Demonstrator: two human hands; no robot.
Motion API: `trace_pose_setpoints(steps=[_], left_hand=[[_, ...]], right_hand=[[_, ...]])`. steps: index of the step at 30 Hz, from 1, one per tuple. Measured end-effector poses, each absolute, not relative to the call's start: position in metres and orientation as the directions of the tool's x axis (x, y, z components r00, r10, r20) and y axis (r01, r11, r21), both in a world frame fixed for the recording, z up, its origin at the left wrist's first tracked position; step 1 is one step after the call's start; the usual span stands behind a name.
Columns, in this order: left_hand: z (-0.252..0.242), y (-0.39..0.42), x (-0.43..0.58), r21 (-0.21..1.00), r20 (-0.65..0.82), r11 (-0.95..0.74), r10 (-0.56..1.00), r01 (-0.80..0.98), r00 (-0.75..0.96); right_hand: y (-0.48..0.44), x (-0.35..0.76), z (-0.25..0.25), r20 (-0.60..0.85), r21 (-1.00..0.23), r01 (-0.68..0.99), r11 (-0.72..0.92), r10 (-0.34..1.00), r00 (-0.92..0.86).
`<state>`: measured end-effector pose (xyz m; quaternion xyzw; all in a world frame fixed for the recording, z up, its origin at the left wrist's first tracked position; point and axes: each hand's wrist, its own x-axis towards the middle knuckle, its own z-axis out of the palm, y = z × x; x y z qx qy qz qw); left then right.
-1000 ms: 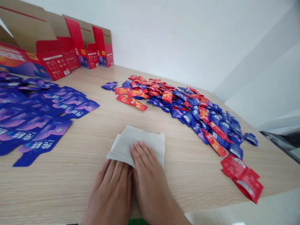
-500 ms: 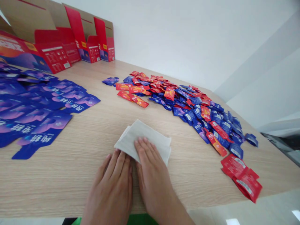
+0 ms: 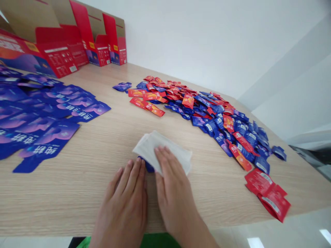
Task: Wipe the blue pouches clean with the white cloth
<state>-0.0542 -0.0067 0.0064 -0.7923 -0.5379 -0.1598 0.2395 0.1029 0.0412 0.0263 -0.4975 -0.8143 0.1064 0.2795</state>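
A folded white cloth lies on the wooden tabletop in front of me. My right hand has its fingers pressed on top of the cloth, with the thumb by the near edge. Under the cloth's near left side a small part of a flat blue piece shows; the rest is covered, so I cannot tell its kind. My left hand lies flat beside it, fingers stretched forward, the fingertips touching the blue piece's left edge.
Flat blue printed cartons overlap on the left. Open red boxes stand behind them against the wall. A long heap of red and blue packets curves along the back and right. Red cartons lie near the right front edge.
The cloth has slid slightly right and away under my right hand, baring a bit of the blue piece. My left hand stays nearly in place.
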Motion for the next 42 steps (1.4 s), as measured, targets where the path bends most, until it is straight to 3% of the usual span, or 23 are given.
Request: trace_pose_setpoints(steps=[3,12,18,24,28,31,35,37,42], left_hand=[[0.010,-0.006,-0.057,-0.230,0.496,-0.330,0.770,0.916,0.402],[0.020,-0.005,-0.052,-0.141,0.523,-0.324,0.778,0.935,0.349],[0.019,-0.004,-0.053,-0.167,0.541,-0.333,0.756,0.928,0.369],[0.018,-0.005,-0.052,-0.239,0.502,-0.319,0.768,0.917,0.398],[0.015,-0.006,-0.049,-0.210,0.508,-0.298,0.780,0.931,0.365],[0.013,-0.006,-0.051,-0.180,0.535,-0.311,0.765,0.933,0.358],[0.013,-0.006,-0.054,-0.150,0.524,-0.346,0.767,0.926,0.371],[0.014,-0.006,-0.054,-0.151,0.515,-0.336,0.776,0.929,0.365],[0.014,-0.006,-0.050,-0.149,0.485,-0.301,0.808,0.942,0.335]], right_hand=[[0.039,0.085,0.027,0.306,-0.388,0.735,0.556,0.830,-0.467],[0.042,0.131,0.031,0.280,-0.347,0.799,0.491,0.867,-0.411],[0.045,0.102,0.031,0.242,-0.320,0.746,0.584,0.811,-0.532],[0.054,0.151,0.014,0.336,-0.273,0.880,0.387,0.896,-0.290],[0.052,0.150,0.021,0.384,-0.382,0.862,0.333,0.906,-0.179],[0.044,0.112,0.031,0.383,-0.442,0.780,0.442,0.880,-0.281],[0.042,0.088,0.030,0.299,-0.357,0.724,0.590,0.807,-0.510],[0.045,0.105,0.023,0.281,-0.314,0.773,0.551,0.832,-0.479],[0.048,0.163,0.014,0.336,-0.312,0.900,0.306,0.921,-0.197]])
